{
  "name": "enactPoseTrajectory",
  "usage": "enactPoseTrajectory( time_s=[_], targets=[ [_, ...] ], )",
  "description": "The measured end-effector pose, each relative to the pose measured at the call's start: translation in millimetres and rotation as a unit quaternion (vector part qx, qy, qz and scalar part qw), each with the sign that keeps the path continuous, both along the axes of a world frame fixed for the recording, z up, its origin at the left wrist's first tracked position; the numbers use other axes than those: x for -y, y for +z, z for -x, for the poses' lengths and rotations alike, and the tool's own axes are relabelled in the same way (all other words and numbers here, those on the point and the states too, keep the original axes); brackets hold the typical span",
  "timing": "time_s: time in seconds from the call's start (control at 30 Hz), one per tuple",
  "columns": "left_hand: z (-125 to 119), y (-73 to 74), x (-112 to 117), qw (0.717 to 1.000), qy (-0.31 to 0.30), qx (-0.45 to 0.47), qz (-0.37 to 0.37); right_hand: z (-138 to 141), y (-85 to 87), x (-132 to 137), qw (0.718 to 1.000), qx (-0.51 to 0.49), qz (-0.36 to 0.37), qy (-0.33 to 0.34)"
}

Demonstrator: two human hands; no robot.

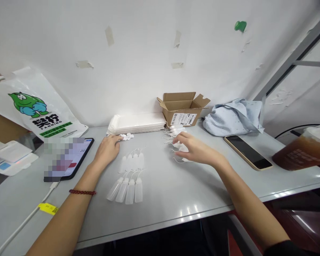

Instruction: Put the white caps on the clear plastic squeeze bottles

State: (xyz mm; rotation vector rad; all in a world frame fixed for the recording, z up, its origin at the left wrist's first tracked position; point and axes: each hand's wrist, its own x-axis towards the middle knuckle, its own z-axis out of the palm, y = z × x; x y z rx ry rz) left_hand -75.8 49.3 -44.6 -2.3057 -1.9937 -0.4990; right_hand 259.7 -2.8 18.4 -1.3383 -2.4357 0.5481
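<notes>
My left hand (108, 148) rests on the table with its fingers laid forward, right beside a small pile of white caps (127, 136); whether a fingertip touches a cap is hard to see. Over a group of small white plastic bottles (178, 128) reaches my right hand (190, 147), thumb and fingers apart, covering part of the group. Thin strings stick out from there. Between my hands, one row of small translucent squeeze bottles (133, 161) lies behind another row of the same bottles (130, 191), with thin loops at their necks.
Behind are a stack of white flat packets (137, 122) and an open cardboard box (180, 113). A light-blue cloth (233, 117), a phone (248, 153) and a cup of brown drink (304, 151) stand right. Left are a plugged-in phone (78, 160) and a printed bag (42, 103).
</notes>
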Motion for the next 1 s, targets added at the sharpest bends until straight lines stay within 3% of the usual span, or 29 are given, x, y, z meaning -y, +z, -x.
enactPoseTrajectory(
  time_s=[0.1, 0.2, 0.37, 0.6, 0.73, 0.87, 1.0],
  targets=[
    [-3, 2.8, 3, 1.0, -0.008, 0.011, 0.008, 21, 0.8, 14, 0.986, -0.085, 0.059, 0.132],
    [-7, 7.0, 8, 1.0, -0.016, 0.023, 0.009, 44, -6.1, 32, 0.957, -0.102, 0.13, 0.238],
    [-22, 14.9, 16, 0.998, -0.038, 0.044, -0.005, 69, -29.1, 53, 0.944, -0.073, 0.108, 0.304],
    [-47, 24.2, 29, 0.993, -0.094, 0.074, -0.021, 77, -39.5, 56, 0.954, -0.03, 0.024, 0.297],
    [-56, 28.1, 37, 0.989, -0.115, 0.092, -0.031, 77, -41.5, 52, 0.966, 0.015, -0.006, 0.257],
    [-65, 35.2, 46, 0.974, -0.135, 0.181, 0.002, 73, -40.3, 46, 0.977, 0.063, -0.021, 0.205],
    [-74, 40.6, 54, 0.948, -0.117, 0.29, 0.064, 69, -39.4, 40, 0.982, 0.083, -0.064, 0.156]
  ],
)
